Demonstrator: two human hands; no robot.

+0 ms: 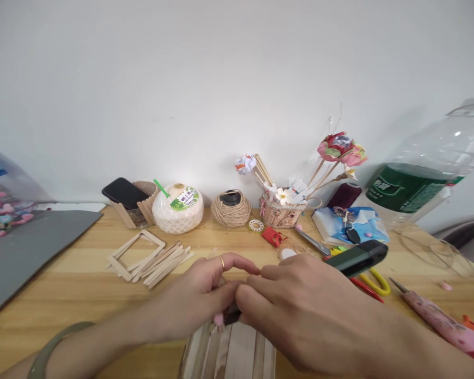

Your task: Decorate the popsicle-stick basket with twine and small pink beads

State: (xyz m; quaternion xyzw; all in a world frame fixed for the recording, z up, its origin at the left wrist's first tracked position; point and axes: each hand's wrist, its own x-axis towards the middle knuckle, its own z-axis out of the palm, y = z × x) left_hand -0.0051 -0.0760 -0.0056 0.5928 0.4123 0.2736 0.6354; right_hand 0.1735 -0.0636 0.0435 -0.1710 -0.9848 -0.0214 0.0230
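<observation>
My left hand [209, 295], with a ring and a bangle on that arm, and my right hand [300, 305] meet at the front centre, fingertips together. Both are closed in a pinch, and what they pinch is hidden behind the fingers. Just under them a small dark piece [232, 314] and a pink bead-like bit [218, 319] show. Below lies a panel of flat wooden sticks [237, 352], cut off by the lower edge of the view. Behind my right hand, a thick dark green object [359, 257] of a kind I cannot tell slants to the right.
Loose craft sticks [166, 266] and a square stick frame [136, 255] lie left. Along the wall stand a phone [124, 193] in a stick holder, a white coconut [178, 210], twine [231, 209], a decorated basket [282, 213] and a large bottle [411, 184]. Right: yellow-handled scissors [379, 284], a pointed pink-handled tool [430, 310].
</observation>
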